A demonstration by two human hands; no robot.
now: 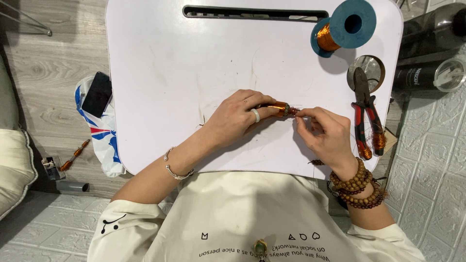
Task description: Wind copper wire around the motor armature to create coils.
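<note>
White worktop [170, 73] fills the view, a blue spool of copper wire [343, 28] at its far right corner. Left hand [238, 119] wraps a copper-wound coil [277, 108], long axis pointing right. Right hand [326, 133] meets its tip, fingertips [300, 114] pinching fine wire there, wrist bent inward.

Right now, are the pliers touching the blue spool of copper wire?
Apart. The head view shows bare white table between the pliers and the blue spool, which lies farther up the table.
</note>
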